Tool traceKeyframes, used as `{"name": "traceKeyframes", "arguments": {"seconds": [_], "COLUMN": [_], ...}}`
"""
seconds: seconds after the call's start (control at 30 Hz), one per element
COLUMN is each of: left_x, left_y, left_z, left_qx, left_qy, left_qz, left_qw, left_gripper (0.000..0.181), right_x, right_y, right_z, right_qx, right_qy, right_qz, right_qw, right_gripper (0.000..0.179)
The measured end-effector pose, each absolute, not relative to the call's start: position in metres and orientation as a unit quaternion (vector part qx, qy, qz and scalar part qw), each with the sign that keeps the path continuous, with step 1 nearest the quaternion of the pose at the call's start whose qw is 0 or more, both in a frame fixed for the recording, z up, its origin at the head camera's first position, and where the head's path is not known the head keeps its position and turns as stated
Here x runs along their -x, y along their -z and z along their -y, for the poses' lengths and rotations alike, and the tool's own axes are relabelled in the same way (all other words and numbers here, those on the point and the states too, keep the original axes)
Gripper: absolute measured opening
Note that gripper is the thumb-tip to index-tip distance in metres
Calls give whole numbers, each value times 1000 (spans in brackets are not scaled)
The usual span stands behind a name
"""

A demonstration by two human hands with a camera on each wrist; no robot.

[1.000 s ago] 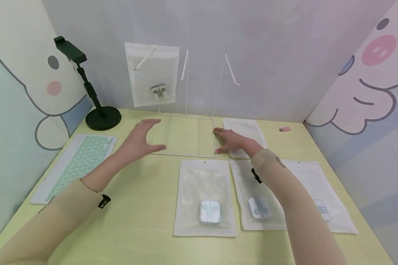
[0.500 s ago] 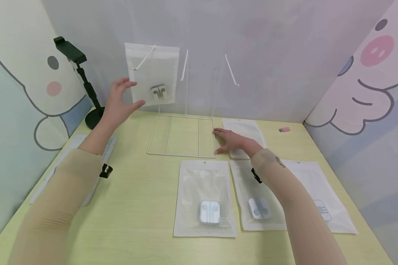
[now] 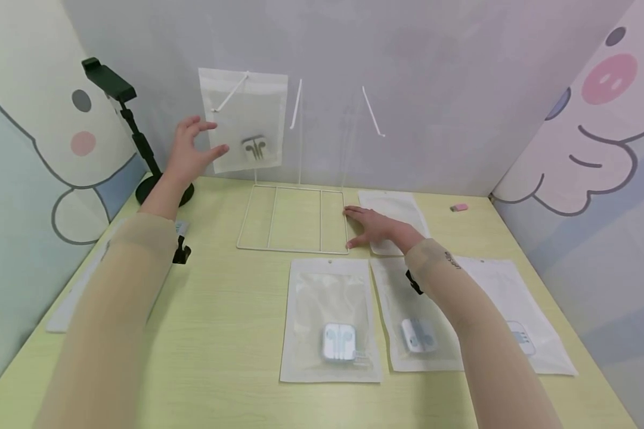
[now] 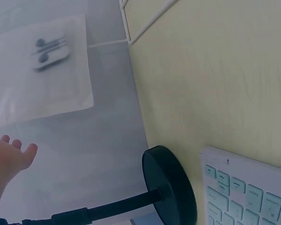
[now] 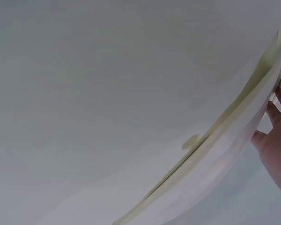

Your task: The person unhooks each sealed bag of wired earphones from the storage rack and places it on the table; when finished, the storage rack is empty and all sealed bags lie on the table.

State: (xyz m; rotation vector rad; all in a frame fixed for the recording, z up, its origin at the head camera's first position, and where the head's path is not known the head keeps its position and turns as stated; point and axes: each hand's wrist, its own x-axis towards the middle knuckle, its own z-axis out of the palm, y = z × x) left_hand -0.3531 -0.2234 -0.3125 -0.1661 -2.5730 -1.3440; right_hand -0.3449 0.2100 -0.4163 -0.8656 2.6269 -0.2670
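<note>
A white wire display rack (image 3: 292,250) with three hooks stands at the back of the table. From its left hook hangs a translucent white pouch (image 3: 241,107) with an earphone case inside. My left hand (image 3: 190,149) is raised beside that pouch, thumb and fingers spread at its left edge; the left wrist view shows the fingertips below the pouch (image 4: 61,93). My right hand (image 3: 372,226) lies low at the right side of the rack's base, fingertips and thumb touching the wire. A flat pouch (image 3: 392,205) is partly hidden under it.
In front lie an earphone pouch (image 3: 322,298), a second pouch (image 3: 397,292) and, partly behind the right sleeve, another pouch (image 3: 499,292). A black phone stand (image 3: 145,149) and a keyboard (image 4: 243,187) are at left. A pink USB stick (image 3: 459,207) lies back right.
My left hand has risen from the left side of the rack's base to the left edge of the hanging pouch. My right hand has stayed at the base.
</note>
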Motion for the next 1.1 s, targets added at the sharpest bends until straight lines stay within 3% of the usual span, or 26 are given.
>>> {"name": "traceKeyframes", "arguments": {"seconds": [0.4, 0.7, 1.1], "left_x": [366, 373, 364], "left_y": [326, 339, 343], "left_z": [220, 207, 196], "left_qx": [74, 101, 87], "left_qy": [474, 504, 526], "left_qz": [872, 839, 823], "left_qw": [101, 179, 194], "left_gripper": [61, 44, 42], "right_x": [347, 348, 346], "right_y": [416, 416, 417], "right_z": [-209, -209, -207], "right_qx": [304, 305, 307], "right_qy": [91, 90, 93], "right_qz": [-931, -930, -929], "right_qw": [183, 183, 186], "right_gripper": [99, 100, 101]}}
